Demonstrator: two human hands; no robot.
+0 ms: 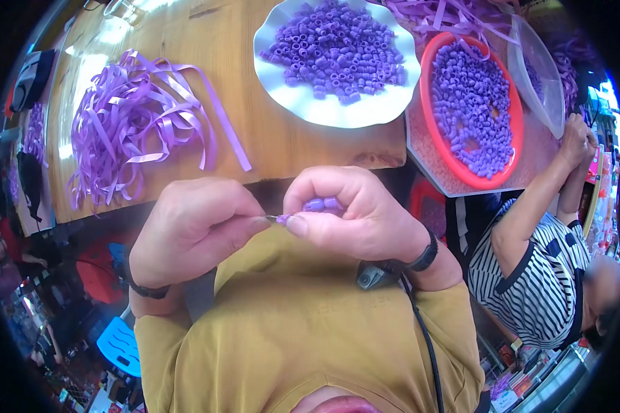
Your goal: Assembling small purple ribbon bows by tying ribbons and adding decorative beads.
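My left hand point(193, 230) is closed in a pinch on the end of a thin, wire-like piece point(272, 217). Its far end meets a small purple bit point(282, 219) at the tips of my right thumb and forefinger. My right hand point(362, 217) is closed too, with purple ribbed beads point(323, 204) caught in its curled fingers. Both hands are close together in front of my chest, just off the table's near edge. The tips of the pinch are too small to make out fully.
A heap of purple ribbons point(145, 131) lies on the wooden table point(227, 69). A white scalloped dish point(272, 76) of purple beads stands beyond my right hand. Right of it are a red oval tray point(430, 103) of beads and a person point(530, 268) in a striped shirt.
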